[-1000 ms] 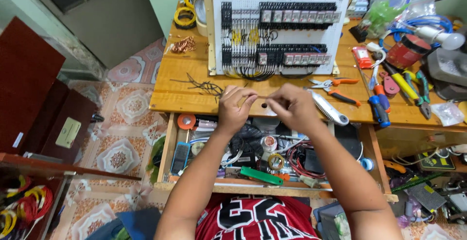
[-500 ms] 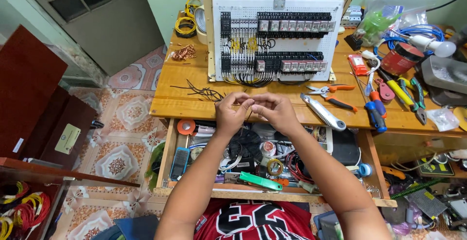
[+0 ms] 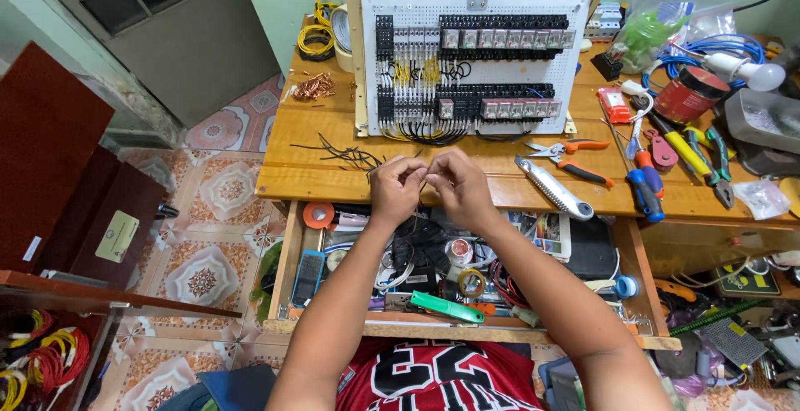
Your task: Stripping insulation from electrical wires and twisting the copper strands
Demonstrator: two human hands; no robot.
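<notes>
Running along the left, a tiled floor (image 3: 208, 202) is being left open beside the bench (image 3: 317, 119), between its left edge and a dark cabinet (image 3: 58, 152). On the bench's left part, a tangle of black offcuts (image 3: 346, 157) is lying just left of the hands, with copper scraps (image 3: 314, 87) farther back. A bare strip of wood is being left free between the upright wiring board (image 3: 475, 61) and the front edge, and the hands are being held over that strip at the edge itself. Below them a drawer (image 3: 287, 261) is standing pulled out, crowded with tape rolls and cables, so little room is being left under the wrists.

The left hand (image 3: 394, 190) is being held knuckles up, its fingers curled in and closed on a thin black wire (image 3: 422, 184). The right hand (image 3: 454, 182) is being held against it, fingertips meeting those of the left, pinched shut on the same wire; the wire is showing only as a short dark line between the two hands. Both forearms are being angled inward from the body over the drawer.

To the right, a silver knife (image 3: 554, 187) is lying near the right hand, then orange-handled cutters (image 3: 571, 148), and screwdrivers (image 3: 642, 182) are crowding the bench's right end.
</notes>
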